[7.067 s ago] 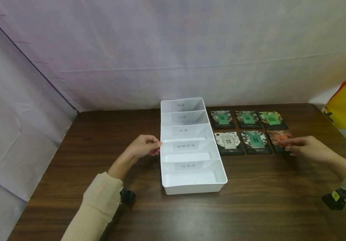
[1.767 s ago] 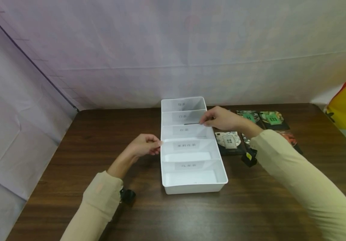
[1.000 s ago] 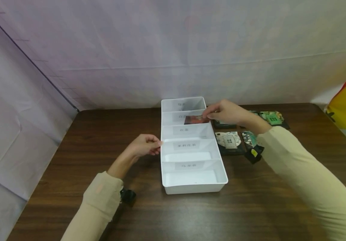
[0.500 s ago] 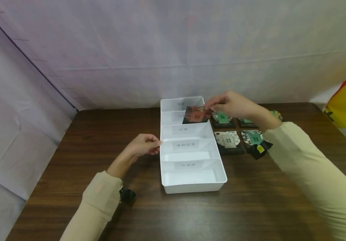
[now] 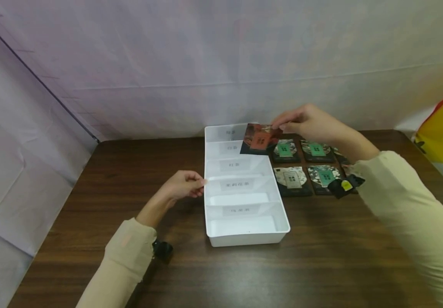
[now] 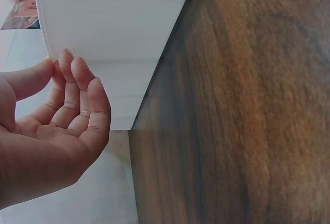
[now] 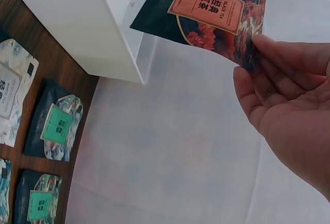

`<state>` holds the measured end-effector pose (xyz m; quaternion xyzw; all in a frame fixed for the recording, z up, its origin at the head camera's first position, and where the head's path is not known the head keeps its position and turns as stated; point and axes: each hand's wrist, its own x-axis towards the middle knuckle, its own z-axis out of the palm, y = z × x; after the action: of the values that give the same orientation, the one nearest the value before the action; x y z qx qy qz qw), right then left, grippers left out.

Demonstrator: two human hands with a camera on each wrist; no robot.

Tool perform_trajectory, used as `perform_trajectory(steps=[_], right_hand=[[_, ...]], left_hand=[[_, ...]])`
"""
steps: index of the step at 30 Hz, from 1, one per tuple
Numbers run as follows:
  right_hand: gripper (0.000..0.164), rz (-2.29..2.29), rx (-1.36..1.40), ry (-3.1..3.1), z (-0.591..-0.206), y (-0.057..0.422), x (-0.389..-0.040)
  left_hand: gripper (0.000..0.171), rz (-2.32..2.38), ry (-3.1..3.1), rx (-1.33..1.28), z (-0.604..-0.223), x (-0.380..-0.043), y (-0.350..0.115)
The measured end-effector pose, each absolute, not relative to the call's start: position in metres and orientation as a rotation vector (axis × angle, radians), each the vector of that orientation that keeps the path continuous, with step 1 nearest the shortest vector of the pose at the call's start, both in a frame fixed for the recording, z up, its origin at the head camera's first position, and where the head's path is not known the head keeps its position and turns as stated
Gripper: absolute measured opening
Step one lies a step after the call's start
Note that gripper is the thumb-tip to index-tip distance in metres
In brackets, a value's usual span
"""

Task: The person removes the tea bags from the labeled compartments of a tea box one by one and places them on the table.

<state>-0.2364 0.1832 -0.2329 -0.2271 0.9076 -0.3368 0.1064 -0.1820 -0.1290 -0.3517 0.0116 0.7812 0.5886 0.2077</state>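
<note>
My right hand (image 5: 317,126) pinches a corner of a black tea bag packet (image 5: 260,139), dark with a red-orange label reading "BLACK TEA". It holds the packet in the air above the far right rim of a white divided tray (image 5: 244,241). In the right wrist view the packet (image 7: 211,13) hangs tilted from thumb and fingers, its label facing the camera. My left hand (image 5: 182,185) pinches the tray's left rim between thumb and forefinger, the other fingers curled beside the wall in the left wrist view. Paper labels mark the tray's several compartments.
Right of the tray, several flat tea packets lie in two rows: a white-labelled one (image 5: 293,182), green-labelled ones (image 5: 284,149), and others partly hidden by my right arm. A white cloth (image 5: 221,64) hangs behind the brown wooden table (image 5: 129,162).
My right hand took a red-labelled packet from the right, brought it low over the tray's second-farthest compartment, then raised it up and to the right, turning its label into view. My left hand stayed put.
</note>
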Motion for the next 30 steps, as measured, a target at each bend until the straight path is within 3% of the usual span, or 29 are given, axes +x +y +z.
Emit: perform_trajectory(steps=[30], right_hand=[[0.022,-0.807,-0.668,2.866,-0.233,0.251,-0.214]], left_hand=[[0.013,1.639,2.173,0.051,-0.354,-0.181,-0.13]])
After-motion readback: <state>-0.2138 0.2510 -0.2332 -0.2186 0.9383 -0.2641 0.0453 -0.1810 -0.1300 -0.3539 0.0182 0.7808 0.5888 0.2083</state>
